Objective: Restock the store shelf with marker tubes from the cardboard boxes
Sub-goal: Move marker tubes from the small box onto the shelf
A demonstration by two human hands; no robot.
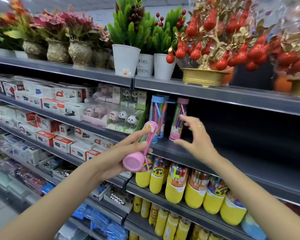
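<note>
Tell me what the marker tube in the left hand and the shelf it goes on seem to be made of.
Marker tube in the left hand: likely plastic, with a clear wall showing the markers inside and an opaque, smooth pink cap. Shelf: looks like dark grey painted metal, flat with a dull sheen; not certain.

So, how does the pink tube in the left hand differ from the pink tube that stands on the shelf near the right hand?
The held pink tube lies tilted, its pink cap toward the camera; the shelf pink tube stands upright, cap on top. The left hand grips the held one; the right hand is open beside the shelf one, and contact is unclear. Both are clear tubes of coloured markers with pink ends.
</note>
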